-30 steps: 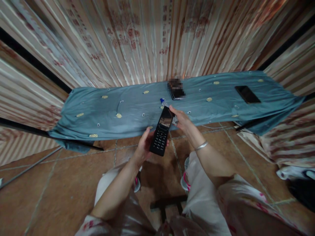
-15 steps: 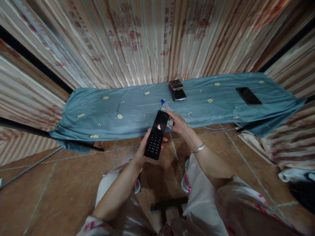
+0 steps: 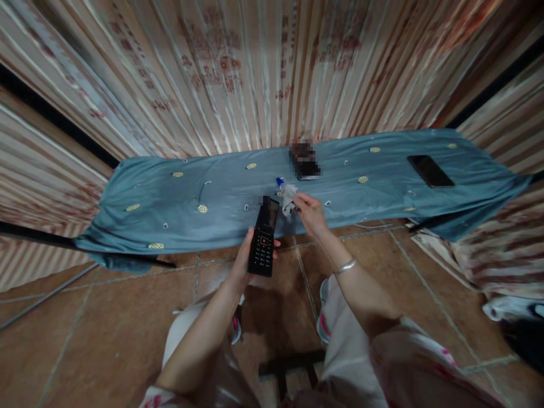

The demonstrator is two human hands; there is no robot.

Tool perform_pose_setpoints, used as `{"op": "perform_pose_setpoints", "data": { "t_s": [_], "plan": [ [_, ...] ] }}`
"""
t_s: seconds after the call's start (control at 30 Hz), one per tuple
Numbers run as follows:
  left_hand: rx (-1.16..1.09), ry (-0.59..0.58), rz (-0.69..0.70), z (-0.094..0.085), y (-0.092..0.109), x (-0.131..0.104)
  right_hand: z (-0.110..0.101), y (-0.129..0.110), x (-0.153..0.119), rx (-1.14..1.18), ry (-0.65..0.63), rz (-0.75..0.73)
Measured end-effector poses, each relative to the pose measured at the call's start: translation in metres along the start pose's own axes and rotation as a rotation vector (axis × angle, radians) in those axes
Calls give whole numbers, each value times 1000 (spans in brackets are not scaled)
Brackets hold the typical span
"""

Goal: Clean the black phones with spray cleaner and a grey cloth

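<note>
My left hand (image 3: 245, 253) is wrapped round the lower half of a black flip phone (image 3: 262, 249), which is unfolded with its keypad facing me. Its screen half tilts up and away over the near edge of the cloth. Just to the right, my right hand (image 3: 311, 212) pinches a crumpled grey-white cloth (image 3: 289, 199), apart from the phone. Beyond that cloth a small bottle with a blue cap (image 3: 279, 181) lies on the table; the cloth hides most of its body.
A blue patterned tablecloth (image 3: 229, 181) covers the long narrow table. Toward the back lies a blurred stack of dark folded items (image 3: 305, 160). A dark smartphone (image 3: 430, 171) rests at the right. A pleated curtain (image 3: 255, 73) hangs behind, and brown floor tiles (image 3: 127, 328) show in front.
My right hand has drawn away from the phone's top edge to the right, with the cloth now in plain view. The phone has turned more upright, and its screen half leans further back.
</note>
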State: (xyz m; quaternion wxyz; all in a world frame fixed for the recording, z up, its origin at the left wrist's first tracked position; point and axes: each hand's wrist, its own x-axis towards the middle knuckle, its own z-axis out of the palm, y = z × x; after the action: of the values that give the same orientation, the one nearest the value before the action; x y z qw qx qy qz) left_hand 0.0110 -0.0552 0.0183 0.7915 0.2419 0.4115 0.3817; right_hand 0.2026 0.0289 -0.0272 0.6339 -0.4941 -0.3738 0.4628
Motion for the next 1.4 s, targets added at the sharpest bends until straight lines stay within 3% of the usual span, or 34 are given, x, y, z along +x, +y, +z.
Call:
{"op": "perform_pose_setpoints", "data": {
  "t_s": [0.17,0.37,0.53,0.83,0.97,1.2,1.4],
  "plan": [
    [113,36,-23,7,-8,9,2,2,-8,-602,-112,-492],
    [176,28,12,8,-14,14,6,3,-23,-902,-196,-682],
    [139,53,50,6,-15,19,14,3,-40,-913,-305,-716],
    [6,227,87,-2,-10,26,25,5,-65,-806,-480,-784],
    [-33,225,127,-3,-6,26,25,8,-66,-783,-491,-804],
    [21,136,33,1,-7,22,18,3,-57,-847,-410,-781],
    [178,214,89,0,-9,23,19,2,-66,-893,-486,-817]
  ]
}}
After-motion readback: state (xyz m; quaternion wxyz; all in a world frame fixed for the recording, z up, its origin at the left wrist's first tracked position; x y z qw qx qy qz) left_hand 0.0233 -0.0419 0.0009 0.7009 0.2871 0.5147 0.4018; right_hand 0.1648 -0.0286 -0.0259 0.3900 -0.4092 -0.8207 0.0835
